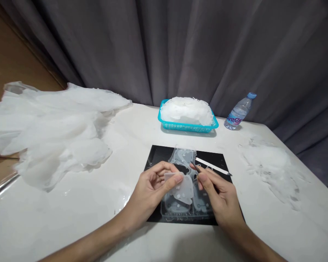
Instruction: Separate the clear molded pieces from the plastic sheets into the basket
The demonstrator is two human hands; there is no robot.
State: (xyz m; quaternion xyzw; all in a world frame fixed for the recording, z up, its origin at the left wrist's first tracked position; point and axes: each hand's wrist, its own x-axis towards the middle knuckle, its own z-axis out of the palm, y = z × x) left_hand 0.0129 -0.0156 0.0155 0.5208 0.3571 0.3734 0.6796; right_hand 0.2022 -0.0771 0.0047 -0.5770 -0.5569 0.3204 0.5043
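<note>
My left hand point(150, 189) pinches a small translucent rubbery piece point(182, 187) between thumb and fingers, lifting it off a clear moulded sheet point(184, 182). That sheet lies on a black mat point(158, 156) in front of me. My right hand point(217, 191) is closed around a thin white-handled blade tool point(211, 165), whose handle points to the back right. The right hand's fingertips sit just beside the lifted piece.
A teal basket point(187, 126) heaped with translucent pieces stands behind the mat. A water bottle point(239, 112) lies at the back right. A big pile of clear plastic sheeting point(49, 127) covers the left side. Thin scraps point(270, 163) lie at the right. Grey curtain behind.
</note>
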